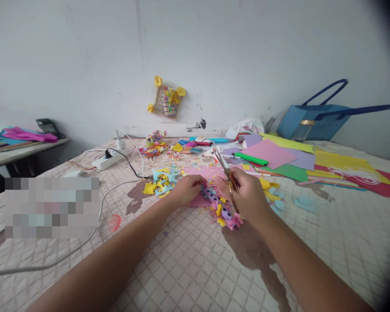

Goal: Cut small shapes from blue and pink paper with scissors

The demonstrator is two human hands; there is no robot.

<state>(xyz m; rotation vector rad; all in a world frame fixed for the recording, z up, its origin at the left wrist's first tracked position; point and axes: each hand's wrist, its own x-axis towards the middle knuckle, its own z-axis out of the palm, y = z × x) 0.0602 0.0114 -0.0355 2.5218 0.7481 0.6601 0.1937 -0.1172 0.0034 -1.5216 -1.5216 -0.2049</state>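
Observation:
My right hand grips a pair of scissors, its blades pointing up and away from me. Curled at the upper end of a purple craft piece with dark dots, my left hand has its fingers closed on it, though the fingertips are partly hidden. Pink and yellow paper bits trim the sides and near end of this piece. Pink paper lies beneath, between the hands. Yellow and light blue paper cuttings are heaped beyond my left hand, and more yellow and blue cuttings lie right of my right hand.
A white power strip with plugged cords stands at the left; a grey cable crosses the tabletop. A green marker, coloured paper sheets and a blue bag occupy the back right. A decorated frame hangs on the wall.

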